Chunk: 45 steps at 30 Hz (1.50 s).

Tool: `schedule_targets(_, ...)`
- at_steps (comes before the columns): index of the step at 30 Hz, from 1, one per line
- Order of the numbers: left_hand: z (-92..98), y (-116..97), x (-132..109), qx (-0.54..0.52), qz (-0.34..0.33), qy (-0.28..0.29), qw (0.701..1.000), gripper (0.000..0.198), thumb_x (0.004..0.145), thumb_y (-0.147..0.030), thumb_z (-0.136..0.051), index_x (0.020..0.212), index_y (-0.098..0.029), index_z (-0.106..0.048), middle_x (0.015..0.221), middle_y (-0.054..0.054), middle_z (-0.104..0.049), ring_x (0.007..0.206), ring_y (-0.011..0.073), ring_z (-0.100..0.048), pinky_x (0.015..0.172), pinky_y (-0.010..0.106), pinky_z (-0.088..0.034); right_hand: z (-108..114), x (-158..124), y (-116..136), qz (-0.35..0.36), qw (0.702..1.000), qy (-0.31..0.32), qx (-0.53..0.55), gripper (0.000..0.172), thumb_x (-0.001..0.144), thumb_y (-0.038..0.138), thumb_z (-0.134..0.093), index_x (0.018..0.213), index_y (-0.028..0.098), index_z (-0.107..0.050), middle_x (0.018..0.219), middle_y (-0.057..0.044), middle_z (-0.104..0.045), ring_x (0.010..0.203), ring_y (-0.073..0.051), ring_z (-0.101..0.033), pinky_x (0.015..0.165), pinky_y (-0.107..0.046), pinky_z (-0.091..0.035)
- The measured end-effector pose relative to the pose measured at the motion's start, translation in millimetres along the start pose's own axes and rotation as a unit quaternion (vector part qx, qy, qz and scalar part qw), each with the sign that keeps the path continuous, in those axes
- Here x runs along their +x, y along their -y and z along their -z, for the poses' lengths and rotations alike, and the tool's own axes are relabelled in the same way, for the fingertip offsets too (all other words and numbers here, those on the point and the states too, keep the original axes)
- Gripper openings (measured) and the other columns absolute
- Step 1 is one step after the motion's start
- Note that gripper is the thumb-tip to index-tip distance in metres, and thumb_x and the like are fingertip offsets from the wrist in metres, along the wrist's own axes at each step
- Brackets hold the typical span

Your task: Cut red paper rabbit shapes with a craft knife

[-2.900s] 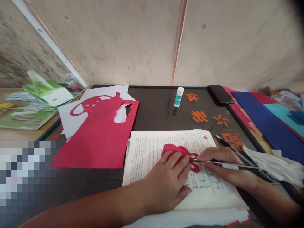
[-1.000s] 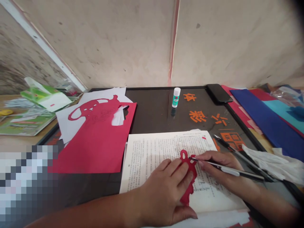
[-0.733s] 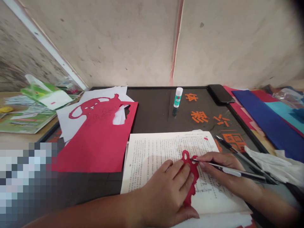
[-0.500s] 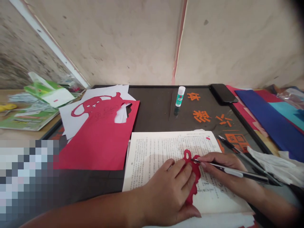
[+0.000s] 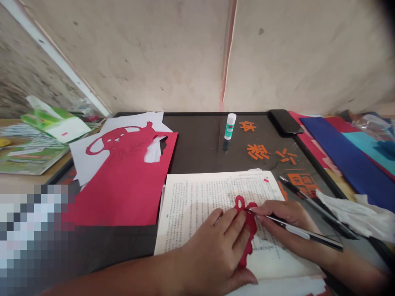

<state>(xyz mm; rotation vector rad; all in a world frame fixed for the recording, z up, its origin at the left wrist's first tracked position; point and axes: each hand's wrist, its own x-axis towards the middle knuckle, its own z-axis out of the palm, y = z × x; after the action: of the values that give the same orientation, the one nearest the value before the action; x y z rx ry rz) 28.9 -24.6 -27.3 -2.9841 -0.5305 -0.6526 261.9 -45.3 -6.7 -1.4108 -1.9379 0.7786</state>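
A small red paper cutout (image 5: 247,230) lies upright on a printed page (image 5: 200,201) of an open book. My left hand (image 5: 216,250) rests flat on the page with its fingers stretched over the cutout, pressing it down. My right hand (image 5: 286,222) is closed round a thin craft knife (image 5: 296,232), whose tip touches the cutout near its top loop.
A large red sheet with a teapot shape cut in it (image 5: 123,176) lies on white paper at the left. A glue stick (image 5: 230,125), orange paper characters (image 5: 259,151), a phone (image 5: 285,121) and a second pen (image 5: 308,199) sit on the dark board. Blue and red sheets (image 5: 348,160) lie at the right.
The red cutout was turned from lying sideways to standing upright under my left hand. The knife tip shifted slightly along its upper edge.
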Motion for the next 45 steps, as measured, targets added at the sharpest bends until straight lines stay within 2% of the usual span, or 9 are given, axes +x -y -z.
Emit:
schedule_targets(5,-0.6,0,-1,0.011,0.004,0.004,1.0,0.073,0.094,-0.07,-0.037,0.125,-0.007,-0.06,0.129,0.016,-0.062,0.118,0.0328,-0.054,0.1,0.043,-0.037,3,0,-5,0.016,0.999,0.039,0.007,0.016,0.091,0.022,-0.058,0.093,0.024,-0.074,0.08,-0.001,-0.075,0.069,-0.015,-0.07,0.066,-0.025,-0.055)
schedule_targets(14,-1.4,1,-3,-0.001,-0.005,0.016,1.0,0.074,0.096,-0.068,-0.035,0.124,-0.005,-0.06,0.13,0.019,-0.061,0.119,0.0342,-0.053,0.097,0.045,-0.04,1,-4,-14,-0.01,0.999,0.035,0.005,0.014,0.091,0.026,-0.06,0.091,0.025,-0.074,0.078,-0.001,-0.074,0.067,-0.018,-0.069,0.062,-0.027,-0.054)
schedule_targets(16,-1.8,2,-2,-0.018,-0.002,0.012,1.0,0.075,0.094,-0.07,-0.035,0.125,-0.006,-0.06,0.13,0.019,-0.06,0.119,0.0345,-0.053,0.098,0.047,-0.041,0,-7,-17,-0.039,0.999,-0.007,0.016,0.013,0.089,0.03,-0.063,0.094,0.025,-0.074,0.083,-0.002,-0.075,0.071,-0.019,-0.07,0.063,-0.027,-0.054)
schedule_targets(20,2.5,10,2,-0.076,0.011,-0.026,0.997,0.069,0.095,-0.067,-0.039,0.123,-0.008,-0.06,0.13,0.019,-0.058,0.116,0.0331,-0.052,0.096,0.048,-0.043,-4,-7,-23,-0.079,0.985,-0.154,0.005,0.023,0.093,0.034,-0.058,0.113,0.028,-0.068,0.089,-0.002,-0.075,0.068,-0.017,-0.067,0.062,-0.028,-0.054)
schedule_targets(24,12.2,19,9,-0.089,0.079,-0.051,0.992,0.034,0.1,-0.037,-0.045,0.111,-0.011,-0.064,0.112,0.014,-0.064,0.104,0.0275,-0.056,0.088,0.045,-0.047,-8,1,-21,-0.008,0.985,-0.143,-0.096,0.014,0.089,0.031,-0.061,0.101,0.025,-0.067,0.094,-0.004,-0.074,0.085,-0.023,-0.069,0.08,-0.036,-0.053)
schedule_targets(28,18.8,27,17,-0.155,0.176,-0.008,0.972,0.021,0.096,-0.026,-0.05,0.104,-0.017,-0.067,0.1,0.008,-0.066,0.094,0.0234,-0.06,0.085,0.043,-0.049,-11,5,-17,0.031,0.982,-0.129,-0.138,0.002,0.084,0.025,-0.066,0.084,0.024,-0.064,0.078,-0.002,-0.072,0.073,-0.022,-0.067,0.076,-0.037,-0.05)
schedule_targets(34,13.9,30,36,-0.181,0.241,-0.018,0.953,0.037,0.092,-0.036,-0.06,0.123,-0.016,-0.06,0.114,0.011,-0.067,0.104,0.0245,-0.062,0.087,0.041,-0.053,-12,3,-22,-0.035,0.989,-0.127,-0.063,0.01,0.087,0.032,-0.062,0.085,0.023,-0.059,0.075,-0.001,-0.07,0.064,-0.017,-0.064,0.063,-0.029,-0.05)
schedule_targets(40,-1.9,29,37,-0.2,0.252,-0.035,0.946,0.037,0.088,-0.026,-0.057,0.124,-0.015,-0.059,0.118,0.013,-0.062,0.111,0.0293,-0.055,0.096,0.053,-0.046,-14,2,-23,0.045,0.98,-0.123,-0.147,0.011,0.079,0.026,-0.07,0.081,0.024,-0.059,0.074,0.0,-0.07,0.07,-0.02,-0.065,0.076,-0.037,-0.048)
schedule_targets(45,-4.4,27,41,-0.314,0.289,-0.043,0.903,0.044,0.087,-0.039,-0.063,0.124,-0.016,-0.059,0.123,0.013,-0.061,0.116,0.0298,-0.053,0.102,0.054,-0.041,-13,0,-21,-0.012,0.99,-0.136,-0.034,0.011,0.086,0.03,-0.065,0.084,0.024,-0.056,0.078,-0.003,-0.07,0.069,-0.019,-0.066,0.068,-0.032,-0.052)
